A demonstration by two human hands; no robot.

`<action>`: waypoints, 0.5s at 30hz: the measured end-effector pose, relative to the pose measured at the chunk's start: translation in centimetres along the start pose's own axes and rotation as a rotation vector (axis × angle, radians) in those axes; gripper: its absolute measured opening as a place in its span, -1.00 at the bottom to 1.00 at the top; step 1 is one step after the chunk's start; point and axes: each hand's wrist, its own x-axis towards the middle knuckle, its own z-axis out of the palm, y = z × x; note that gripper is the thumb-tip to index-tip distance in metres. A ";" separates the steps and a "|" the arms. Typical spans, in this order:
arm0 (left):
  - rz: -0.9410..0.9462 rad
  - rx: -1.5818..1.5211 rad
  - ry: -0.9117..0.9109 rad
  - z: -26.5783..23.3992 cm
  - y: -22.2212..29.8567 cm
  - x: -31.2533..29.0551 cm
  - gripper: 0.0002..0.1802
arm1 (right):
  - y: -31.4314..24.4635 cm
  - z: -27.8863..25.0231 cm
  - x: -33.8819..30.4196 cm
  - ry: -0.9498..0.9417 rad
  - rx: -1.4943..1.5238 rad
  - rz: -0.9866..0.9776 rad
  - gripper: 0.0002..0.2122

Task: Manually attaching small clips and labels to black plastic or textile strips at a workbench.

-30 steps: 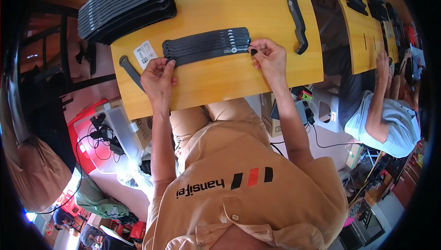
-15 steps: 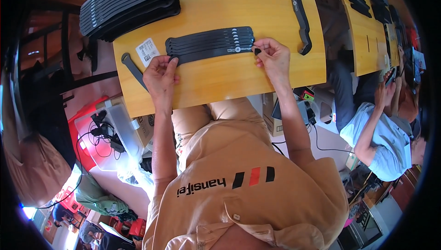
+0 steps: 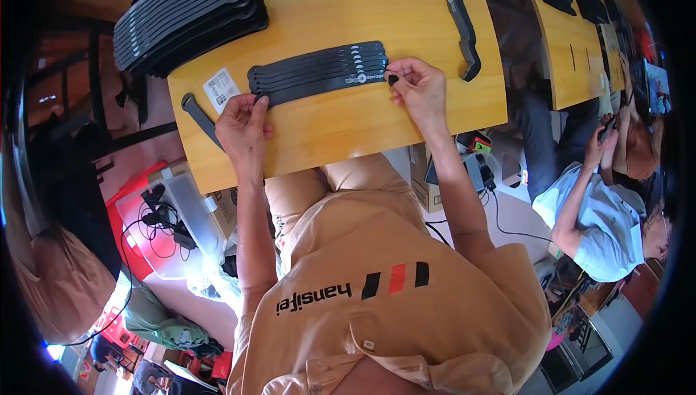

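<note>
A fanned row of several overlapping black straps (image 3: 319,70) lies on the wooden table in front of me, with pale printing near the right end. My left hand (image 3: 245,123) pinches the left end of the nearest strap between thumb and fingertips. At the other end, my right hand (image 3: 420,90) has its thumb and forefinger closed on a small dark part, which looks like that strap's right tip. The fingers partly cover both ends.
A tall pile of black straps (image 3: 188,18) stands at the far left. One loose strap (image 3: 199,119) lies by my left hand, beside a white label (image 3: 220,88). Another bent strap (image 3: 462,29) is at the right. A co-worker (image 3: 598,214) sits on the right.
The whole view has shifted slightly, so the table and straps appear a little further left. Both hands keep their places at the strap ends.
</note>
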 end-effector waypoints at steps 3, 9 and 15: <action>-0.003 0.008 0.012 0.1 0.2 -0.1 -0.87 | -0.1 0.0 0.0 -0.006 -0.021 -0.012 -0.94; 0.004 0.018 0.005 0.1 0.2 0.0 -0.88 | -0.2 0.1 0.1 0.009 -0.039 -0.017 -0.95; 0.016 0.033 0.017 0.2 0.1 0.0 -0.88 | -0.1 0.0 0.2 0.013 -0.055 -0.006 -0.96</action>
